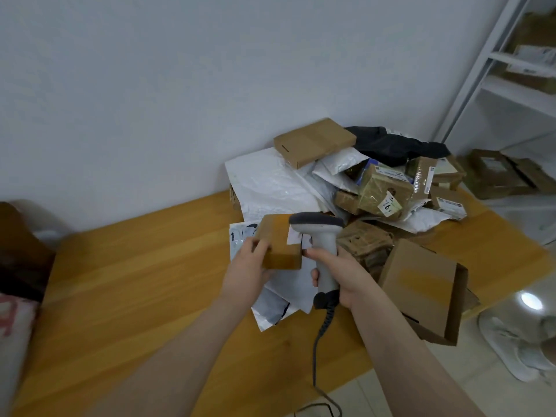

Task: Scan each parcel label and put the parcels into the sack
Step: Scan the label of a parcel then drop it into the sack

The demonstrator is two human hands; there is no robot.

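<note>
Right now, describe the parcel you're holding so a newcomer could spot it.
On the orange-brown wooden table, find the heap of parcels by the wall. Just before it, the left hand grips a small plain brown cardboard box beside the grey handheld scanner in the right hand; no other parcel is held.

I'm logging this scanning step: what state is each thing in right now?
left hand: grips the small brown box.
small brown box: closed, held above the table beside the scanner.
right hand: grips the scanner's handle.
scanner: held upright, cable hanging down.
parcel pile: heaped on the table by the wall.
</note>
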